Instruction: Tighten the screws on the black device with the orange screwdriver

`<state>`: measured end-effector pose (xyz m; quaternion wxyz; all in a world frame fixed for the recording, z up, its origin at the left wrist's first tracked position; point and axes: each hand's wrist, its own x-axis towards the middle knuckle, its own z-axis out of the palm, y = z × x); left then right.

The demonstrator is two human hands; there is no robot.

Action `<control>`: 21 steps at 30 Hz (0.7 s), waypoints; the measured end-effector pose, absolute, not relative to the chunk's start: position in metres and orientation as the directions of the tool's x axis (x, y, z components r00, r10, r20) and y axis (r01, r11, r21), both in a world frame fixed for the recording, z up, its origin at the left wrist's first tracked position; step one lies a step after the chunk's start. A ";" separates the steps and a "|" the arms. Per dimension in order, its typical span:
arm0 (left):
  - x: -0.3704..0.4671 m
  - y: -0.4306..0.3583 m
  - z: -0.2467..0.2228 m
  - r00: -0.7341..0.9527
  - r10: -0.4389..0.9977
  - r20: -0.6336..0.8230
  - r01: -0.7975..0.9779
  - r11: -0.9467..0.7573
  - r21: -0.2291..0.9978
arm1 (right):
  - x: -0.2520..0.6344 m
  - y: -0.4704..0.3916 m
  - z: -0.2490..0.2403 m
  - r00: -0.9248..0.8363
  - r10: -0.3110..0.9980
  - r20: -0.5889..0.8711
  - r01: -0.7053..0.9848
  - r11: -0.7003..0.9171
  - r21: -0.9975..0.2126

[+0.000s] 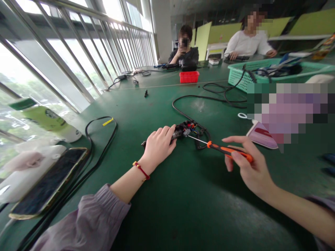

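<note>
Left hand point(159, 143) clamped over a black device point(178, 134) on the green table point(167, 202), exposed wires point(194, 131) just right of it. Right hand point(253, 169), apart, grips an orange-and-black screwdriver point(221, 149), tip at the device; contact unconfirmed.

The person's left hand point(158, 144) lies palm down, fingers point(164, 131) close together and bent, left forearm point(128, 184) angling inward; opposite, the right hand point(255, 170) curls loosely, index finger point(237, 139) outstretched, thumb point(241, 160) lower, right forearm point(300, 209) slanting from the side.
</note>
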<state>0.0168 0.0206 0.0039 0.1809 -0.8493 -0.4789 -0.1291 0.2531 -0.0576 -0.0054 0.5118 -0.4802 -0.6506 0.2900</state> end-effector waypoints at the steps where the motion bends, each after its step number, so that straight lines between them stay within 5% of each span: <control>1: 0.017 0.021 0.004 0.506 0.769 0.391 0.861 -0.475 -0.181 | 0.253 -0.058 -0.005 -0.018 0.931 0.365 0.338 0.349 -0.874; 7: 0.017 0.020 0.003 0.497 0.774 0.392 0.867 -0.459 -0.193 | 0.252 -0.056 -0.005 0.026 0.871 0.491 0.390 0.444 -0.807; 14: 0.017 0.020 0.003 0.496 0.772 0.398 0.867 -0.462 -0.184 | 0.251 -0.057 -0.005 -0.078 0.949 0.304 0.328 0.312 -0.892; 21: 0.017 0.020 0.004 0.498 0.771 0.396 0.866 -0.468 -0.179 | 0.249 -0.053 -0.005 0.090 0.822 0.562 0.453 0.469 -0.758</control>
